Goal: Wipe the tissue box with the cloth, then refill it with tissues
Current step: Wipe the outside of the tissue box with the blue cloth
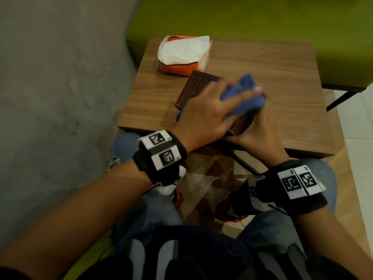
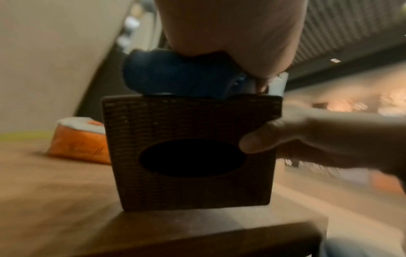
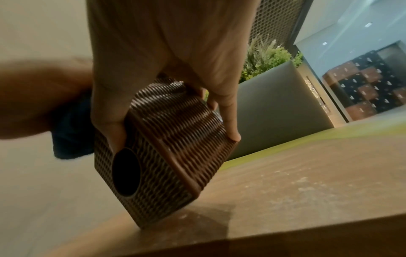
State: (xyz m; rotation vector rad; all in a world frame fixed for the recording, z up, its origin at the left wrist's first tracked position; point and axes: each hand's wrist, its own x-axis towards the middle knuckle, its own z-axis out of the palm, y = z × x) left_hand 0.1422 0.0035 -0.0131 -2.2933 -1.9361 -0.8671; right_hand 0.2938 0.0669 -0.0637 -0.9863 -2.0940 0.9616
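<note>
The brown woven tissue box stands on its side near the table's front edge, its oval opening facing me. My right hand grips it from the right, thumb beside the opening and fingers round the far side. My left hand holds a bunched blue cloth and presses it on the box's upper face. An orange pack of white tissues lies at the table's back left. Whether the box holds anything I cannot tell.
A flat brown woven panel lies on the wooden table between the pack and the box. A grey wall is on the left, a green seat behind, a black leg at right. My knees are under the front edge.
</note>
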